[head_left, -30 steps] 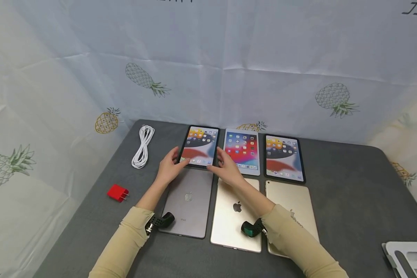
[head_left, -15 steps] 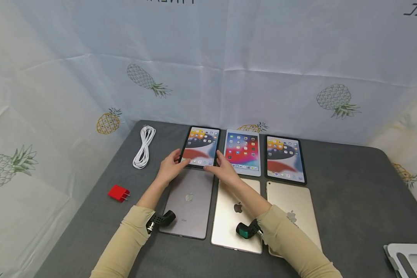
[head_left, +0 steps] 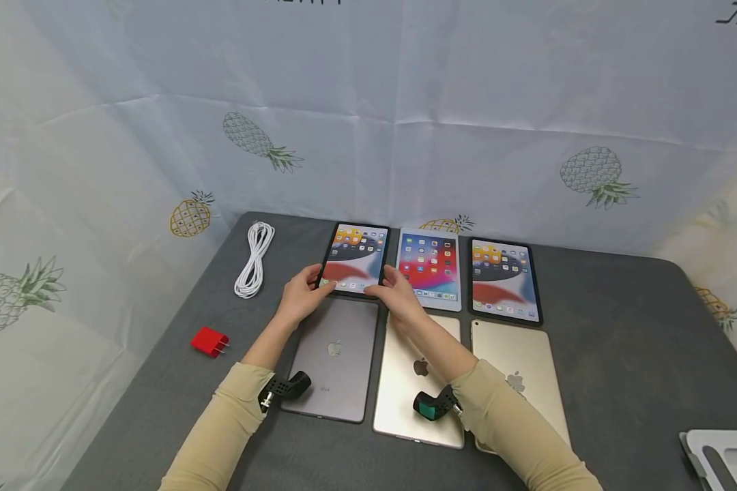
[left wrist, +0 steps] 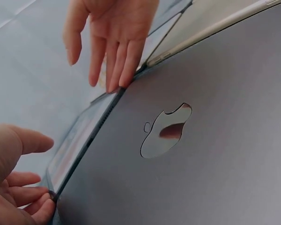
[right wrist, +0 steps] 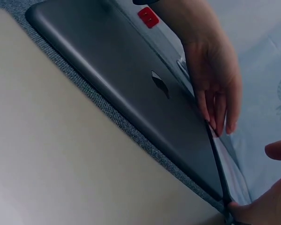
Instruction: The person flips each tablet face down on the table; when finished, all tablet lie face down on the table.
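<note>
A black-framed tablet (head_left: 355, 259) lies screen up and lit at the back left. My left hand (head_left: 301, 293) is at its left edge, fingertips against the side near the lower corner, thumb raised over the screen's bottom. At the opposite edge, my right hand (head_left: 400, 294) touches the side with nearly straight fingers (left wrist: 114, 65), its thumb held apart from the screen. Just in front lies a grey tablet (head_left: 334, 361), back up. Under my right forearm is a gold tablet (head_left: 405, 402), also back up. A white-framed tablet (head_left: 428, 269) is right beside my right hand.
Another black-framed tablet (head_left: 505, 281) and a second gold tablet (head_left: 518, 348) complete the right side of the rows. A coiled white cable (head_left: 254, 259) and a red plug adapter (head_left: 209, 341) lie left. A white stand (head_left: 725, 457) sits front right on the grey table (head_left: 626, 361).
My right hand and wrist have shifted slightly left along the black-framed tablet's edge. The left hand stays at its edge, and the tablets show almost no movement.
</note>
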A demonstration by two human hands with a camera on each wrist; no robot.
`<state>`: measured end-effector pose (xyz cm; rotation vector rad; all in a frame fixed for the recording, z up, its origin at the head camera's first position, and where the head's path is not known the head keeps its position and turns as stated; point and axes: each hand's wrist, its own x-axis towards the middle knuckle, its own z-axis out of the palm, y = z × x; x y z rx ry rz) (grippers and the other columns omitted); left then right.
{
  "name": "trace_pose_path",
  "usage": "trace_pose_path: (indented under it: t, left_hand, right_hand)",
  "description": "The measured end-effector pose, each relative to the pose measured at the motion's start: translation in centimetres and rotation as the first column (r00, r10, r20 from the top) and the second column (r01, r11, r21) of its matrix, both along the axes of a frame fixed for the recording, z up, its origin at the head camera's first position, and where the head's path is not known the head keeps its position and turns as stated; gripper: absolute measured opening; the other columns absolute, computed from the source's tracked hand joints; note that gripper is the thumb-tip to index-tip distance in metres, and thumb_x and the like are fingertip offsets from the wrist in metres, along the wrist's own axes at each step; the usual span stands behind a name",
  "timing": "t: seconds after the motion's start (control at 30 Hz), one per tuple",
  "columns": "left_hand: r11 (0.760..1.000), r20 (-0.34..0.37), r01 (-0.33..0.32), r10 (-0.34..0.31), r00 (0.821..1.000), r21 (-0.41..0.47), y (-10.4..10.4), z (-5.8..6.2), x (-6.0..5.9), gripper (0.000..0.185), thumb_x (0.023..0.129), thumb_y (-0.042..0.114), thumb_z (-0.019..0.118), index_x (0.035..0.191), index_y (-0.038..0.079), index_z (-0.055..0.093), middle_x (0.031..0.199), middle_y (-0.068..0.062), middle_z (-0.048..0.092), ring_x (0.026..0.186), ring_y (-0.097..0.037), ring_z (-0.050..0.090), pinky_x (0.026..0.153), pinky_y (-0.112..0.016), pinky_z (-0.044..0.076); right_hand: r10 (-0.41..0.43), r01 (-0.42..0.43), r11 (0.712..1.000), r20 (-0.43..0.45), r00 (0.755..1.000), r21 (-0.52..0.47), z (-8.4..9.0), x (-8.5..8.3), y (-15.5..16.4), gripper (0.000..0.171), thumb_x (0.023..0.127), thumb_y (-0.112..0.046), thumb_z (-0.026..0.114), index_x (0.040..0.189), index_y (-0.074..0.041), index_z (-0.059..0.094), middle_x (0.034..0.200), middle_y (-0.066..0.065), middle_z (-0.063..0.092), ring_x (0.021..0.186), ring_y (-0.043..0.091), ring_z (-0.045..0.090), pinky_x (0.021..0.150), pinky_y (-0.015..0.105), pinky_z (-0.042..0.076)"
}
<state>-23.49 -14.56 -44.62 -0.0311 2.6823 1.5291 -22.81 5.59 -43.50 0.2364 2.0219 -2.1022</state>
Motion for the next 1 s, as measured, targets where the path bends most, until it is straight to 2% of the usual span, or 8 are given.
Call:
trace_pose_path:
  t: [0.27, 0.5, 0.6, 0.83, 1.0]
  left_hand:
    - [1.0, -0.009, -0.019, 0.019, 1.0, 0.002, -0.16, -0.04, -0.11, 0.058, 0.091, 0.021, 0.067, 0.142, 0.001, 0.047, 0.136, -0.025, 0.052, 0.125, -0.037, 0.05, 0.103, -0.046, 0.042]
    - [1.0, -0.008, -0.014, 0.014, 1.0, 0.017, -0.25, -0.11, -0.07, 0.056, 0.092, 0.02, 0.067, 0.141, 0.001, 0.048, 0.137, -0.024, 0.051, 0.126, -0.037, 0.049, 0.103, -0.046, 0.042]
    - [1.0, -0.015, -0.012, 0.012, 1.0, 0.015, -0.23, -0.19, -0.06, 0.055, 0.092, 0.018, 0.066, 0.141, 0.0, 0.048, 0.137, -0.025, 0.051, 0.126, -0.036, 0.049, 0.104, -0.045, 0.042]
    - [0.999, -0.052, -0.018, 0.016, 0.999, -0.034, -0.03, -0.25, 0.02, 0.05, 0.092, 0.013, 0.065, 0.137, -0.003, 0.051, 0.133, -0.028, 0.053, 0.123, -0.037, 0.052, 0.102, -0.046, 0.043]
    - [0.998, -0.069, 0.013, -0.017, 0.997, -0.063, 0.33, -0.26, 0.19, 0.048, 0.093, 0.013, 0.065, 0.136, -0.002, 0.053, 0.131, -0.028, 0.055, 0.121, -0.039, 0.055, 0.1, -0.047, 0.046]
  right_hand:
    - [-0.038, 0.038, 0.999, 0.013, 0.999, -0.003, 0.04, -0.09, -0.07, 0.07, 0.084, -0.001, 0.066, 0.147, 0.003, 0.034, 0.15, 0.021, 0.035, 0.138, 0.034, 0.033, 0.111, 0.04, 0.034]
    - [-0.088, 0.09, 0.992, 0.031, 0.996, -0.092, -0.09, -0.21, -0.05, 0.068, 0.084, 0.005, 0.062, 0.146, 0.005, 0.034, 0.148, 0.022, 0.036, 0.134, 0.033, 0.037, 0.107, 0.044, 0.038]
    - [-0.105, 0.108, 0.989, 0.034, 0.994, -0.1, -0.06, -0.21, -0.07, 0.066, 0.084, 0.006, 0.061, 0.145, 0.004, 0.035, 0.148, 0.021, 0.038, 0.131, 0.032, 0.041, 0.105, 0.044, 0.041]
    - [-0.123, 0.122, 0.987, -0.002, 0.992, -0.104, -0.09, -0.17, -0.02, 0.064, 0.085, 0.01, 0.059, 0.145, 0.006, 0.035, 0.146, 0.022, 0.041, 0.129, 0.034, 0.043, 0.105, 0.043, 0.042]
    - [-0.119, 0.116, 0.992, -0.05, 0.992, -0.056, -0.03, -0.17, 0.14, 0.067, 0.083, 0.01, 0.059, 0.146, 0.005, 0.036, 0.145, 0.021, 0.042, 0.128, 0.035, 0.044, 0.105, 0.041, 0.042]
